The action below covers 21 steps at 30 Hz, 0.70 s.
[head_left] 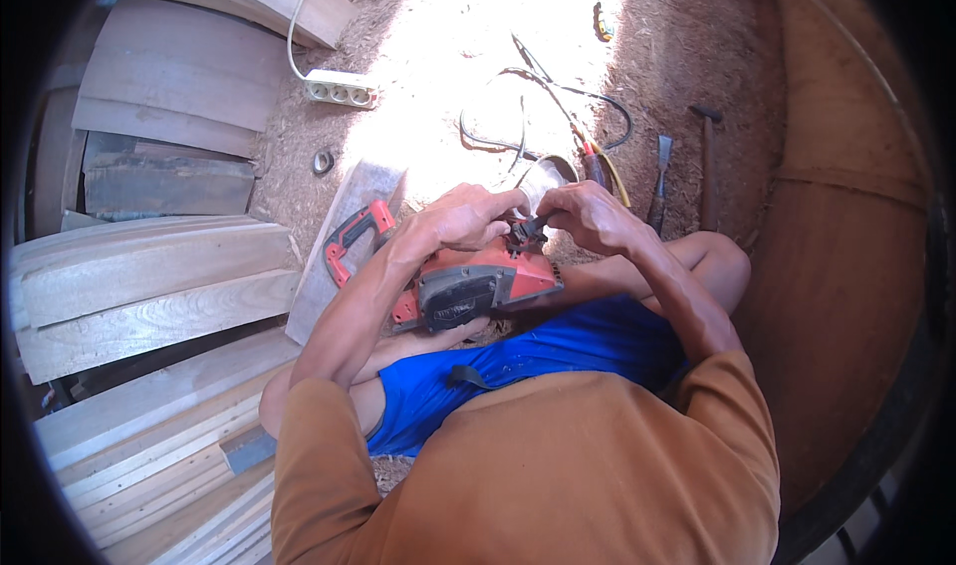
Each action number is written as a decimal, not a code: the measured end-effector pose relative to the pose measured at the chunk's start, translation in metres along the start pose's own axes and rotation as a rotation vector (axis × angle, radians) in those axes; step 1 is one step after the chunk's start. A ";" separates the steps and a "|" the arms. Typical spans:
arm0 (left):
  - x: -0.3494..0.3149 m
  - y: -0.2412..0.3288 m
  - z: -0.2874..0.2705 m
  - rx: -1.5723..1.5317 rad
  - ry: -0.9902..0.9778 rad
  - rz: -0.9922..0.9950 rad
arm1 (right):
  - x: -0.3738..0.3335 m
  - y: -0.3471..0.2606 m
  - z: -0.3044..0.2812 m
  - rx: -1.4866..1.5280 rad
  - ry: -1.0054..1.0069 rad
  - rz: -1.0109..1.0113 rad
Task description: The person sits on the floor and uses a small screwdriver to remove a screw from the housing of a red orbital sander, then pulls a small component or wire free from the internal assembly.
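Note:
A red and black electric planer [458, 291] lies across my legs, its looped rear handle [357, 238] toward the left. My left hand [470, 217] is closed over the planer's upper side, fingertips pressed together; what they grip, if anything, is hidden. From the right, my right hand [590, 217] pinches a small black part [530, 230] at the tool's far end. The fingertips of both hands nearly meet there. Just beyond them sits a shiny, pale, rounded piece [546, 177], overexposed and hard to make out. A red-handled screwdriver-like tool [594, 163] lies beside my right hand.
Planks [159, 266] are stacked along the left. A white power strip [341, 89] and a black tape roll [323, 162] lie on the shaving-covered ground. Dark cable [607, 102] loops ahead. A chisel [661, 172] and a hammer [708, 157] lie right, near a large brown curved surface [846, 266].

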<state>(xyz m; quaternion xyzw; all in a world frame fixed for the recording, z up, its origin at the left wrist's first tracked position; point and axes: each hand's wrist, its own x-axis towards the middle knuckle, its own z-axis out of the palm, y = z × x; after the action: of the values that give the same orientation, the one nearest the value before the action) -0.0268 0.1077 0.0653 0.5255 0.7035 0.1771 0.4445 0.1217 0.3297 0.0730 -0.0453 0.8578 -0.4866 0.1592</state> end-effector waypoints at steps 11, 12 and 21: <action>0.006 -0.011 0.006 -0.122 0.083 0.030 | 0.018 0.012 -0.005 0.123 -0.088 0.157; 0.007 -0.011 0.005 -0.124 0.082 0.032 | 0.019 0.016 -0.003 0.143 -0.082 0.149; 0.024 -0.033 0.006 -0.291 0.053 -0.028 | 0.039 0.044 0.002 0.066 -0.107 0.159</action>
<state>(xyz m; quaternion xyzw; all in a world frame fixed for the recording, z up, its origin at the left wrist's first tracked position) -0.0422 0.1149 0.0278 0.4407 0.6894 0.2848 0.4995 0.0892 0.3418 0.0256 0.0024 0.8324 -0.4974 0.2444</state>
